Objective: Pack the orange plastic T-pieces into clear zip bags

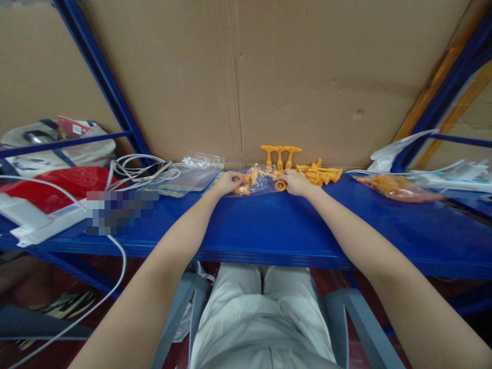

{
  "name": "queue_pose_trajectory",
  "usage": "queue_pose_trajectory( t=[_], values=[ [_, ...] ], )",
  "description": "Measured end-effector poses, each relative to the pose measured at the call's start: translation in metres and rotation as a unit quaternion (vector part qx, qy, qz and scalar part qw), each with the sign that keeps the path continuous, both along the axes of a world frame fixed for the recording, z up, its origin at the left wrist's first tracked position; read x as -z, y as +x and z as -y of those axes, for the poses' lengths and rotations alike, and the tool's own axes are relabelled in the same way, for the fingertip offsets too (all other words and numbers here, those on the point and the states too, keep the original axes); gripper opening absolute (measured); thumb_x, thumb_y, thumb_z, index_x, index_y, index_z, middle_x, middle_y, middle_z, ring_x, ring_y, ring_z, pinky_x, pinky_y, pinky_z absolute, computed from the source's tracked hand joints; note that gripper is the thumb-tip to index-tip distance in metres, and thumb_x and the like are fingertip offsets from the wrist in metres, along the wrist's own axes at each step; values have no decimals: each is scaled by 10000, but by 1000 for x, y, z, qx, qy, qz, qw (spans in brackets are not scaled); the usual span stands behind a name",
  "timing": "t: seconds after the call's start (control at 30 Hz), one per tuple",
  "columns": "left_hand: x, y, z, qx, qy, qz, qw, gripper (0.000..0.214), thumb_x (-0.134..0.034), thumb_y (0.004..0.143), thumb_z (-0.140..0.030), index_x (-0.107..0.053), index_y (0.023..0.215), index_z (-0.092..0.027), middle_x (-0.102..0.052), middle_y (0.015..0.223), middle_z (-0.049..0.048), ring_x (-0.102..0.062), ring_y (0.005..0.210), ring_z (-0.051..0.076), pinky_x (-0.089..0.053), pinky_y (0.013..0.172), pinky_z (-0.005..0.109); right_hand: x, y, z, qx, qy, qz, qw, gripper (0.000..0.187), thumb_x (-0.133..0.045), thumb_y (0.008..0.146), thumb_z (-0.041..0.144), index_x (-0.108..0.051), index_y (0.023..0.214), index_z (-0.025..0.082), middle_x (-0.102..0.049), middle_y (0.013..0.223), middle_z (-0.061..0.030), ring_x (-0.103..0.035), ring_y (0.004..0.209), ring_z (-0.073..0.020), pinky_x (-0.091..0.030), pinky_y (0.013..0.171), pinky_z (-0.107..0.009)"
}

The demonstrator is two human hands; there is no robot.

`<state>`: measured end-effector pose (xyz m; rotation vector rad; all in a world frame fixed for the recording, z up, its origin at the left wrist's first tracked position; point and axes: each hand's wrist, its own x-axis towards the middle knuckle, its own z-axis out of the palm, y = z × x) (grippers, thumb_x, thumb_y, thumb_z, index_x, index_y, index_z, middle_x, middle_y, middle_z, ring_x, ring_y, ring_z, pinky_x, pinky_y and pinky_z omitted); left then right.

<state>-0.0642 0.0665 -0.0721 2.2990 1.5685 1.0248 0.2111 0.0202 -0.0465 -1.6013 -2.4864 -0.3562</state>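
My left hand (229,182) is closed at the left side of a clear plastic bag (263,184), its fingers pinched together on the film. Orange plastic pieces with flared ends (243,190) lie in and beside the bag, close to those fingertips. Right of the bag, my right hand (295,182) is closed around an orange plastic piece whose round, hollow end (280,185) faces me. Its fingertips are partly hidden. Behind this hand stand several upright T-shaped orange pieces (280,156). More orange pieces (325,175) lie heaped to its right.
On the blue shelf (265,225), flat clear bags (184,179) lie left of my hands. Farther left are white cables (142,169), a red bag (65,187) and a power strip (57,220). A bag of orange pieces (395,188) lies at right. Cardboard (292,77) rises behind.
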Motion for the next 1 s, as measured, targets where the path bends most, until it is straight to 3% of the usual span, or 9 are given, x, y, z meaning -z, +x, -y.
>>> queue_pose_trajectory(
  t=[0.13,0.33,0.5,0.67,0.8,0.9,1.0],
  values=[
    [-1,0,1,5,0,-7,1000,185,-564,732,-326,-680,675,-193,-662,618,5,-575,610,154,-396,552,237,-4,-1,5,-17,27,23,999,421,-444,851,60,-628,1210,181,-615,1260,-162,-529,1177,-317,-397,941,-462],
    [-1,1,3,-11,1,-11,1000,178,-572,744,-310,-685,671,-192,-656,610,8,-582,610,160,-401,555,243,-5,-2,1,26,80,-27,996,401,-367,908,88,-524,1277,80,-666,1147,-215,-561,1126,-312,-333,969,-439],
    [-2,3,4,-15,3,-18,1000,168,-577,759,-296,-684,672,-199,-673,636,12,-599,625,165,-412,567,246,-7,-3,3,-13,110,0,994,518,-338,923,68,-498,1407,160,-652,1218,-175,-545,1170,-293,-239,1043,-474],
    [-2,2,5,-59,25,-67,996,194,-564,795,-304,-700,706,-199,-704,697,44,-635,684,194,-445,630,266,-9,-8,8,-29,82,50,995,554,-386,932,82,-476,1469,183,-686,1146,-174,-574,1140,-298,-251,1004,-472],
    [-5,2,10,-136,44,-77,987,188,-555,803,-276,-724,843,-206,-745,922,95,-669,919,263,-486,786,326,-11,-12,12,-42,54,53,996,524,-476,936,124,-502,1454,196,-694,1173,-178,-599,1142,-308,-288,968,-455],
    [-5,3,12,-219,12,-68,973,272,-568,809,-311,-709,1006,-185,-690,1168,165,-613,1118,354,-477,899,440,-10,-15,13,-60,26,31,997,498,-518,935,154,-527,1431,193,-680,1236,-175,-597,1174,-317,-316,970,-471],
    [0,3,7,-224,-15,-57,973,352,-557,832,-363,-675,1083,-146,-653,1220,209,-591,1164,373,-454,962,468,-7,-18,9,-93,-8,-21,995,500,-530,931,170,-528,1429,217,-618,1359,-146,-565,1246,-306,-364,980,-463]
  ],
)
